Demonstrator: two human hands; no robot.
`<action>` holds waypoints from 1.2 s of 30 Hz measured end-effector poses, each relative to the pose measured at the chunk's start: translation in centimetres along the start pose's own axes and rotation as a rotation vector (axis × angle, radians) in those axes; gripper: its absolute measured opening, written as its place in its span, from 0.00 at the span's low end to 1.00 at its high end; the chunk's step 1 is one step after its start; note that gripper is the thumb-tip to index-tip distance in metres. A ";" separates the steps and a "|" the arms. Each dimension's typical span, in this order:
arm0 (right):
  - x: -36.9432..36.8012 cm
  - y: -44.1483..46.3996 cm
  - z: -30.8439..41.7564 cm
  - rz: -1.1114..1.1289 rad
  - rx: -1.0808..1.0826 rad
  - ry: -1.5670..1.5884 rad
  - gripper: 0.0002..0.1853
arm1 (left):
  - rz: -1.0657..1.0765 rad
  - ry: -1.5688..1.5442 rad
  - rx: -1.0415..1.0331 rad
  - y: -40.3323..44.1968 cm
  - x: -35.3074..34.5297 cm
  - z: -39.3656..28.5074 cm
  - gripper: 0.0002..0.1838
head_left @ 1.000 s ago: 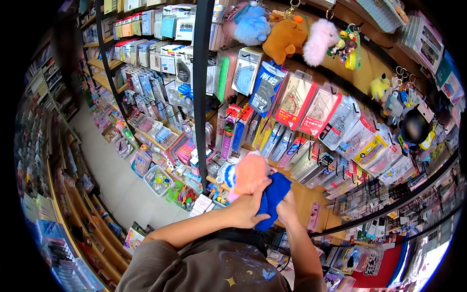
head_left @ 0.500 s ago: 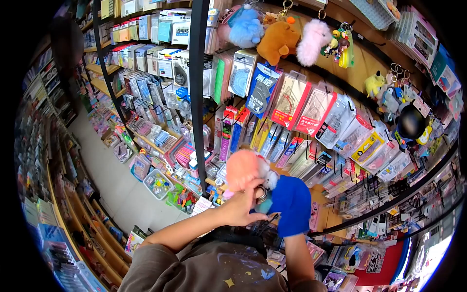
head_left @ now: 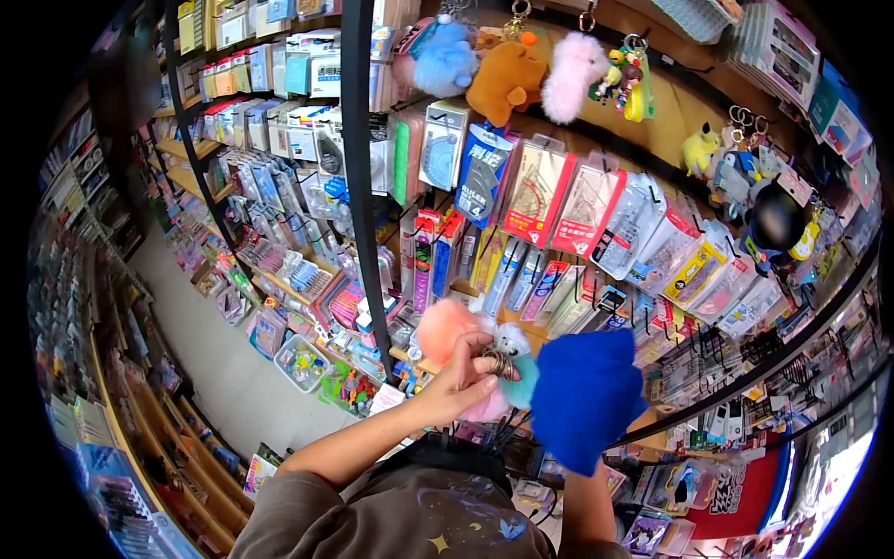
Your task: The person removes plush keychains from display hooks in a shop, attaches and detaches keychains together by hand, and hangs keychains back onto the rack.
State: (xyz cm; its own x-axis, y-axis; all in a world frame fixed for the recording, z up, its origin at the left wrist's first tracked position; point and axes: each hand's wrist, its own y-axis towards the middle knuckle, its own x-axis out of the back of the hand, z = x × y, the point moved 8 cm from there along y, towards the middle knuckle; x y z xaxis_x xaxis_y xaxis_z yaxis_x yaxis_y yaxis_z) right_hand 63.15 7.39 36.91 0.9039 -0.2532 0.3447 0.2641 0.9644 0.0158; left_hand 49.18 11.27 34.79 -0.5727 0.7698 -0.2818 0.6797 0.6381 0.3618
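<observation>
My left hand (head_left: 453, 388) is closed on the metal rings (head_left: 503, 364) of a bunch of fluffy keychains. A peach pompom (head_left: 447, 332), a small white plush animal (head_left: 507, 339), a teal plush piece (head_left: 523, 380) and a pink one (head_left: 488, 408) hang around its fingers. To the right, a bright blue cloth (head_left: 589, 396) covers my right hand (head_left: 586, 486), with only the wrist side showing below it. The cloth stays up with that hand; its fingers are hidden. A small gap separates the cloth from the pink piece.
Ahead is a rack of packaged rulers (head_left: 486, 177) and stationery on hooks. Plush keychains, including a brown one (head_left: 506, 82) and a pink one (head_left: 572, 79), hang above. A black post (head_left: 361, 168) rises left of my hands. A clear bin (head_left: 302, 359) sits low by the aisle (head_left: 219, 349).
My right hand has moved right and up with the blue cloth, away from the keychains. My left hand has shifted slightly left, and its rings and the pink piece show more.
</observation>
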 end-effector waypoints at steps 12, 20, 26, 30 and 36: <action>-5.9 1.6 -2.1 0.222 0.382 0.426 0.12 | 0.043 0.511 0.005 -0.8 -0.9 2.1 0.39; -4.3 2.6 0.2 0.307 0.284 0.294 0.07 | 0.044 0.252 0.085 -0.2 0.5 3.1 0.38; -5.1 2.5 1.8 0.199 0.343 0.013 0.06 | 0.035 0.125 0.215 -0.2 0.5 2.9 0.43; -5.3 1.4 4.0 0.221 0.612 -0.494 0.05 | 0.121 0.447 0.126 0.0 -0.4 1.7 0.44; -5.1 5.1 -6.4 0.283 0.146 0.349 0.13 | 0.141 0.376 0.206 -0.1 -1.0 1.4 0.44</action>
State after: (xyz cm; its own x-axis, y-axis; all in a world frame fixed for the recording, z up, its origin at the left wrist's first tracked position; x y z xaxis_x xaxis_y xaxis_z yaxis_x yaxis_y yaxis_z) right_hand 62.03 13.08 29.21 0.9992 0.0348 0.0184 -0.0366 0.9936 0.1072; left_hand 50.35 10.43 33.76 -0.5685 0.8147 0.1141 0.8185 0.5461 0.1784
